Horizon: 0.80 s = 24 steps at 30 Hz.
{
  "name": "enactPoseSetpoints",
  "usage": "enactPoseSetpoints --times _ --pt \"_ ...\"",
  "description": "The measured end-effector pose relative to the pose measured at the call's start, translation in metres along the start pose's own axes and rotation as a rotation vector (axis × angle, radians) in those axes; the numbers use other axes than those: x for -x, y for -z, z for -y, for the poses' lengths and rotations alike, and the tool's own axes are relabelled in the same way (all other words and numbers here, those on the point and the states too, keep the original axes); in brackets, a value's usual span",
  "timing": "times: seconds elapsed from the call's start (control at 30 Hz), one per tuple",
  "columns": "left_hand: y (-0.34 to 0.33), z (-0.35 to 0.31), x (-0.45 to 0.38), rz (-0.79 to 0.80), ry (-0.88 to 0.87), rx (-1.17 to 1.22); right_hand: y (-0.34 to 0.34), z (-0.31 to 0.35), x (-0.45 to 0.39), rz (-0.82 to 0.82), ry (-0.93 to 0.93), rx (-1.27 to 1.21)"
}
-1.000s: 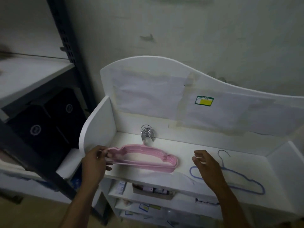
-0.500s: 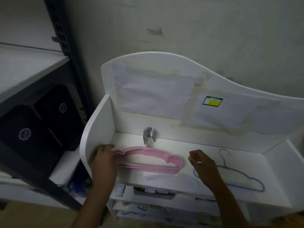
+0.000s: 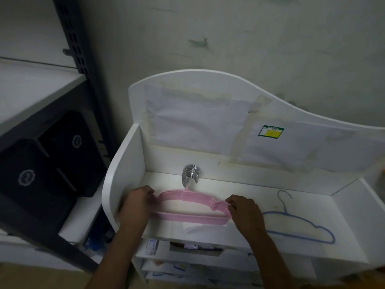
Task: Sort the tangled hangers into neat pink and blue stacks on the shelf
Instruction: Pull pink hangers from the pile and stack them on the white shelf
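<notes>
One stack of pink hangers (image 3: 190, 206) between my two hands (too tight to count singly), one blue hanger (image 3: 300, 225), two black boxes (image 3: 52, 161).

I see my left hand (image 3: 139, 202) and right hand (image 3: 243, 210) gripping opposite ends of the pink hanger stack (image 3: 188, 207) on the white shelf (image 3: 239, 188) — metal hooks (image 3: 190, 174) bunched toward the back. A single blue hanger (image 3: 300, 224) lies flat just right of it.

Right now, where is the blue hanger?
The blue hanger lies flat on the right of the white shelf, just right of the right hand.
</notes>
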<state>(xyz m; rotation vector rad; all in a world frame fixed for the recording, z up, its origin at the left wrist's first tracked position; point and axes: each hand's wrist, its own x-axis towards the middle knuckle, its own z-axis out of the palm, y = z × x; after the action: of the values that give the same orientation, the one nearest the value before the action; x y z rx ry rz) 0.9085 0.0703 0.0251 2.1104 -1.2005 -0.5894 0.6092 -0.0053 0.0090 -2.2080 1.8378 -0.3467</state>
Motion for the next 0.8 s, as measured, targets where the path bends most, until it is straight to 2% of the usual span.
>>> enactPoseSetpoints --times 0.23,0.37,0.47,0.63,0.8 --pt "0.0 0.003 -0.003 0.029 -0.03 -0.115 -0.002 0.002 0.001 -0.014 -0.017 0.0" --pt "0.002 0.005 -0.005 0.083 -0.053 -0.144 0.002 -0.004 0.009 -0.012 -0.046 -0.156" --pt "0.0 0.009 0.0 0.024 -0.16 -0.14 0.011 -0.015 0.017 -0.04 -0.064 -0.252" --pt "-0.008 -0.024 0.022 -0.048 -0.303 0.021 0.044 -0.048 0.042 -0.109 -0.114 -0.447" --pt "-0.034 -0.083 0.067 0.095 -0.366 0.296 0.078 -0.097 0.087 -0.243 -0.137 -0.575"
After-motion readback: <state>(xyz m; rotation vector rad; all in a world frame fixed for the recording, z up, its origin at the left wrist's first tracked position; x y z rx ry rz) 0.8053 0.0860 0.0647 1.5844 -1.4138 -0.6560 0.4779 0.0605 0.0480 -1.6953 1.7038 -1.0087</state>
